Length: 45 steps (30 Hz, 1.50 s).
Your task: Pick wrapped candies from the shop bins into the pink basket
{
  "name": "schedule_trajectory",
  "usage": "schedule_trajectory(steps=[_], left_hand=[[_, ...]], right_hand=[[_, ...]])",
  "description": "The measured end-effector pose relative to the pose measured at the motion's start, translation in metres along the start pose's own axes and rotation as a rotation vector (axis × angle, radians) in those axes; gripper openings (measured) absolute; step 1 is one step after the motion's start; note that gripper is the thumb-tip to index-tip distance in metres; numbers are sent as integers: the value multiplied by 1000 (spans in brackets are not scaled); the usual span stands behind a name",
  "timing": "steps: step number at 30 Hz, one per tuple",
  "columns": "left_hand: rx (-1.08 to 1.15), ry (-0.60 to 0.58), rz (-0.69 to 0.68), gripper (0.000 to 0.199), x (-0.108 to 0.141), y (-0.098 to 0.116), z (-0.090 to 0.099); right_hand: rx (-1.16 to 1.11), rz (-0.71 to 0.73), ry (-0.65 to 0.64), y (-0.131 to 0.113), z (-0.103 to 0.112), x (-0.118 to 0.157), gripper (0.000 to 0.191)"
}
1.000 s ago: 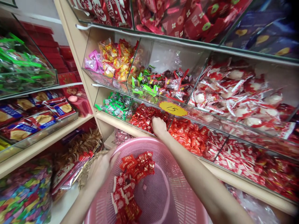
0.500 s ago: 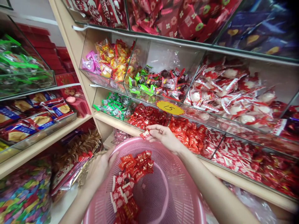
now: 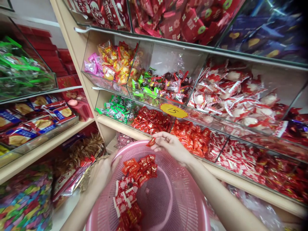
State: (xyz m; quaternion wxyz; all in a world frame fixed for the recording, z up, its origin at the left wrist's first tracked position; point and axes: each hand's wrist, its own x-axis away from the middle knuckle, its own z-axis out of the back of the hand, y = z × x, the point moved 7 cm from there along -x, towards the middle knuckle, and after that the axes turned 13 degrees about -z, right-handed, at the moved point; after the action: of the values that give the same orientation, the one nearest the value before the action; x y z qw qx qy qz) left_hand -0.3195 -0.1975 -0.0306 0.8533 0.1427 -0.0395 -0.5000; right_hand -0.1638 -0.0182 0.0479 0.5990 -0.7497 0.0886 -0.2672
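A pink mesh basket (image 3: pixel 185 189) stands below me, with red, orange and red-and-white wrapped candies (image 3: pixel 125 197) along its left side. My left hand (image 3: pixel 104 170) grips the basket's left rim, its fingers partly hidden behind the edge. Over the far rim, my right hand (image 3: pixel 168 146) pinches a small red wrapped candy (image 3: pixel 151 141) between thumb and fingertips. Just behind that hand are a bin of dark red candies (image 3: pixel 151 120) and a bin of orange-red candies (image 3: pixel 190 136).
Clear bins of wrapped sweets (image 3: pixel 231 93) fill the shelves ahead. A yellow price tag (image 3: pixel 174 110) marked 15 hangs on a shelf front. On the left are packaged biscuits (image 3: pixel 40 122) and a bag of colourful items (image 3: pixel 26 199). The shelf edge (image 3: pixel 240 179) runs beyond my right forearm.
My right hand has dipped and shifted slightly right with the candy, which now shows a darker red side. The shelves have slid slightly left in view. My left hand keeps its hold.
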Motion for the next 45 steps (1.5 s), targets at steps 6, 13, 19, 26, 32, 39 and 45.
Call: schedule_trajectory(steps=[6, 13, 19, 26, 32, 39, 45], left_hand=[[5, -7, 9, 52, 3, 0, 1], [-16, 10, -6, 53, -1, -3, -4], [-11, 5, -16, 53, -1, -2, -3], [-23, -25, 8, 54, -1, 2, 1], [-16, -18, 1, 57, -1, 4, 3], [-20, -12, -2, 58, -2, 2, 3], [-21, -6, 0, 58, -1, 2, 2]], right_hand=[[99, 230, 64, 5, -4, 12, 18], [262, 327, 115, 8, -6, 23, 40], [178, 324, 117, 11, -1, 19, 29], [477, 321, 163, 13, 6, 19, 17], [582, 207, 87, 26, 3, 18, 29], [413, 161, -12, 41, 6, 10, 31], [736, 255, 211, 31, 23, 11, 26]])
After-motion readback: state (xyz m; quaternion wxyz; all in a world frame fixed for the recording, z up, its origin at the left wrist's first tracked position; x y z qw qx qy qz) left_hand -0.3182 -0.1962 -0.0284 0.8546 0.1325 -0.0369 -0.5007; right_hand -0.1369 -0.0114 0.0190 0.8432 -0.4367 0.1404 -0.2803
